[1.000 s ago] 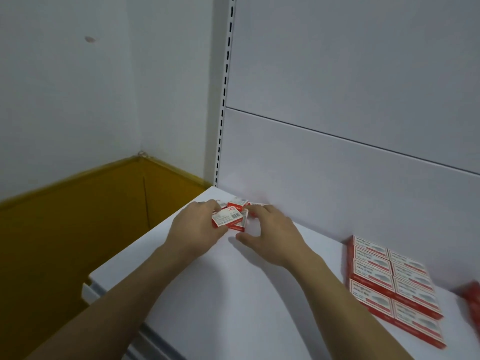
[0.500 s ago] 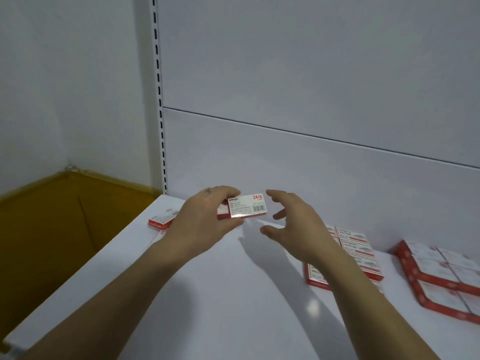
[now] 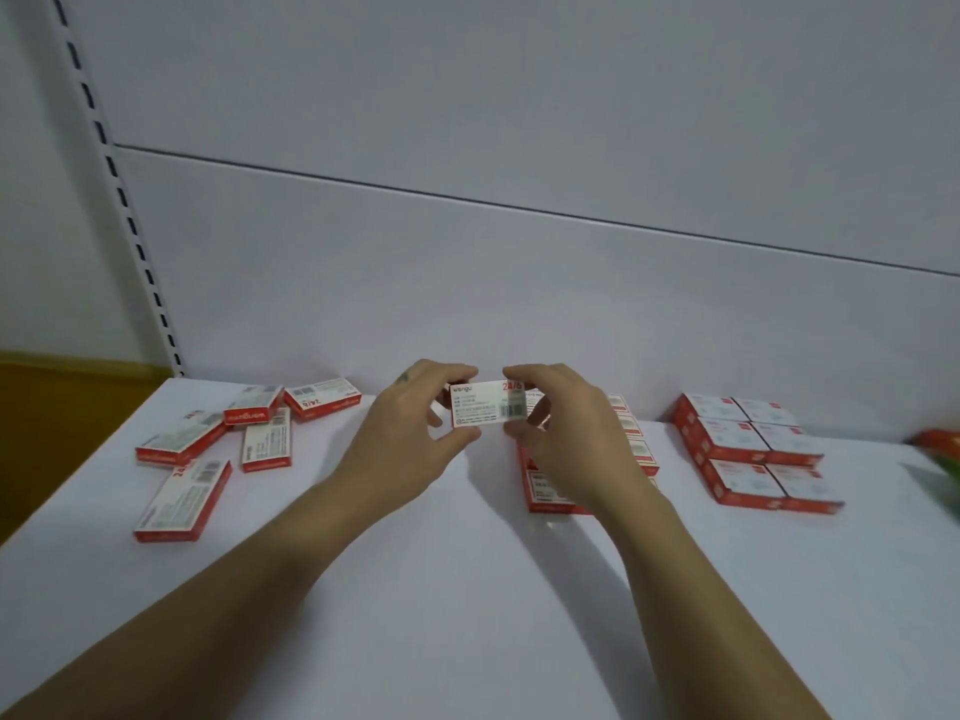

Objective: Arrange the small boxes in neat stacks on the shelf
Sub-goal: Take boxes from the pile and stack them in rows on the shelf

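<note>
The box (image 3: 487, 403) that was gripped by the left hand (image 3: 410, 433) alone half a second ago is now pinched at both ends, the right hand (image 3: 566, 433) having closed on its far edge. It is held in the air above the shelf (image 3: 467, 589), near the middle stack (image 3: 545, 491), so placing it there looks like the next step. Five loose boxes (image 3: 265, 444) lie scattered at left, still unsorted. The right hand hides most of the middle stack; its height is unclear. A neat block (image 3: 753, 449) sits further right, and something red and green at the frame edge is blurred.

Both forearms stretched forward, left hand (image 3: 410, 433) and right hand (image 3: 566, 433) raised — fingertips pinching inward, facing each other
</note>
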### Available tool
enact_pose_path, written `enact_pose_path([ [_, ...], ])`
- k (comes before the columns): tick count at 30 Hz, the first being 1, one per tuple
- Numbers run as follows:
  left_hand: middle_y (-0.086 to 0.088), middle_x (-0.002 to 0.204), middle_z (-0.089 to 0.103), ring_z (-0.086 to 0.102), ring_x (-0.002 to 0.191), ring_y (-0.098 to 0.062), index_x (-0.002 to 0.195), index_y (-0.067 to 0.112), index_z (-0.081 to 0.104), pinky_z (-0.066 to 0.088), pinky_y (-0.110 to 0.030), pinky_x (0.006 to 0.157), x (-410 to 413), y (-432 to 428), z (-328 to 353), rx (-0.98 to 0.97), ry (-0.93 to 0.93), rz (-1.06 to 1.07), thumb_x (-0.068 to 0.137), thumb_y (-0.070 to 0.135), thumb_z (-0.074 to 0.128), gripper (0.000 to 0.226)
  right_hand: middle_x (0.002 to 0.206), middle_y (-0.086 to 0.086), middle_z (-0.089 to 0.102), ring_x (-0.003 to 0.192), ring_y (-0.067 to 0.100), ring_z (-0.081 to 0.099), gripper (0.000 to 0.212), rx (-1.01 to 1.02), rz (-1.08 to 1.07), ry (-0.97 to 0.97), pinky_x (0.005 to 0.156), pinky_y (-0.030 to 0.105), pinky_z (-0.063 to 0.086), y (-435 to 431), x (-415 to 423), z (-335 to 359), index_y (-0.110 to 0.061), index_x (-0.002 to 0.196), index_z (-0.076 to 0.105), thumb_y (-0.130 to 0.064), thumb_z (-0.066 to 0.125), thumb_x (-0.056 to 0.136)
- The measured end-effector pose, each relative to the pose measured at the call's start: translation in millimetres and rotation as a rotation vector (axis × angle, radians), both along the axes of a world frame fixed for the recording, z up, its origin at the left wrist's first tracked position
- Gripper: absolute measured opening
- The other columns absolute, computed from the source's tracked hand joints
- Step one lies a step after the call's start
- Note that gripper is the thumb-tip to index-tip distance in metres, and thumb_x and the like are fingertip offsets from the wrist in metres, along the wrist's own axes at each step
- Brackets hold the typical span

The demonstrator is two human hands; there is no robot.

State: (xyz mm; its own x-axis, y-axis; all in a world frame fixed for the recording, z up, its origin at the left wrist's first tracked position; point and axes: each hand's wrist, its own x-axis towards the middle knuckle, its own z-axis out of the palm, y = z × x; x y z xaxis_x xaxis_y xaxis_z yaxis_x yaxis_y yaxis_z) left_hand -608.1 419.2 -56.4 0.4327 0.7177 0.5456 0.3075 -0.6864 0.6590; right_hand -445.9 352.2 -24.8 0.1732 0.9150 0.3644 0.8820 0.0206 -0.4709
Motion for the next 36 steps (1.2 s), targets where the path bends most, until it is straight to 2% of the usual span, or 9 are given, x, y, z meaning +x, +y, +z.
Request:
enact_pose_path([
  [5,0.008,0.107,0.062,0.063,0.085,-0.010,0.112,0.029,0.060,0.051,-0.012,0.066,-8,-7,-6,-0.276,-0.097,-0.006,0.072,0.006,0.080,0.050,0.116,-0.009,0.059,0.085,0.006,0.058,0.049,0.005,-0.023,0.037,0.080,0.034,0.052,-12,-12,-25,-0.027,0.129,0.054,-0.015,0.069,0.084],
  [10,0.009,0.094,0.071,0.068,0.080,-0.014,0.108,0.027,0.061,0.058,-0.027,0.074,-12,-10,-9,-0.470,-0.141,-0.151,0.072,0.007,0.081,0.045,0.124,-0.008,0.061,0.098,0.009,0.060,0.055,0.022,-0.019,0.161,0.088,0.036,0.053,-15,-17,-29,-0.026,0.135,0.051,-0.009,0.066,0.085],
  [16,0.014,0.096,0.068,0.063,0.081,-0.005,0.112,0.030,0.060,0.051,-0.015,0.069,-16,-13,-7,-0.226,-0.072,-0.141,0.077,0.013,0.077,0.042,0.121,-0.017,0.060,0.103,0.001,0.060,0.055,0.003,-0.043,0.411,0.087,0.025,0.053,-22,-34,-21,-0.034,0.133,0.052,-0.044,0.069,0.081],
  [22,0.009,0.101,0.065,0.060,0.086,-0.008,0.114,0.019,0.063,0.047,-0.013,0.075,-12,-18,-3,-0.009,-0.098,-0.194,0.075,0.015,0.079,0.043,0.118,-0.014,0.064,0.100,0.006,0.065,0.054,0.030,-0.040,0.544,0.083,0.025,0.055,-23,-35,-20,-0.031,0.128,0.057,-0.041,0.071,0.076],
  [25,0.010,0.099,0.061,0.058,0.087,-0.009,0.114,0.023,0.062,0.047,-0.015,0.075,-10,-18,-4,-0.040,-0.089,-0.210,0.070,0.027,0.083,0.048,0.110,-0.013,0.069,0.100,0.006,0.066,0.040,0.002,0.013,0.685,0.081,0.023,0.055,-23,-35,-19,-0.027,0.122,0.063,-0.025,0.060,0.083],
  [28,0.010,0.104,0.049,0.051,0.101,-0.006,0.114,0.032,0.060,0.047,-0.019,0.082,-10,-13,-6,-0.085,-0.025,-0.163,0.069,0.033,0.083,0.051,0.114,0.009,0.069,0.104,0.028,0.067,0.046,-0.040,0.153,1.163,0.087,0.043,0.055,-22,-35,-17,-0.016,0.119,0.064,-0.019,0.049,0.076],
  [30,0.014,0.107,0.050,0.050,0.105,-0.005,0.110,0.039,0.059,0.047,-0.021,0.084,-12,-12,-5,-0.180,-0.012,-0.165,0.068,0.037,0.083,0.048,0.112,0.019,0.068,0.101,0.038,0.067,0.040,-0.059,0.218,1.359,0.083,0.045,0.056,-24,-36,-11,-0.009,0.121,0.060,-0.018,0.046,0.085],
  [33,0.019,0.099,0.063,0.059,0.093,-0.002,0.102,0.041,0.056,0.050,-0.014,0.071,-13,-16,0,-0.319,-0.021,-0.168,0.068,0.038,0.083,0.043,0.105,0.021,0.071,0.099,0.037,0.068,0.034,-0.049,0.163,1.339,0.084,0.048,0.055,-24,-33,-8,-0.004,0.115,0.063,-0.012,0.036,0.096],
  [36,0.019,0.088,0.067,0.062,0.080,0.001,0.096,0.035,0.058,0.050,-0.013,0.061,-13,-21,4,-0.363,-0.093,-0.136,0.064,0.034,0.086,0.043,0.099,0.019,0.072,0.096,0.033,0.069,0.028,0.022,0.036,1.231,0.080,0.045,0.054,-22,-30,-7,-0.005,0.107,0.069,-0.016,0.045,0.095],
])
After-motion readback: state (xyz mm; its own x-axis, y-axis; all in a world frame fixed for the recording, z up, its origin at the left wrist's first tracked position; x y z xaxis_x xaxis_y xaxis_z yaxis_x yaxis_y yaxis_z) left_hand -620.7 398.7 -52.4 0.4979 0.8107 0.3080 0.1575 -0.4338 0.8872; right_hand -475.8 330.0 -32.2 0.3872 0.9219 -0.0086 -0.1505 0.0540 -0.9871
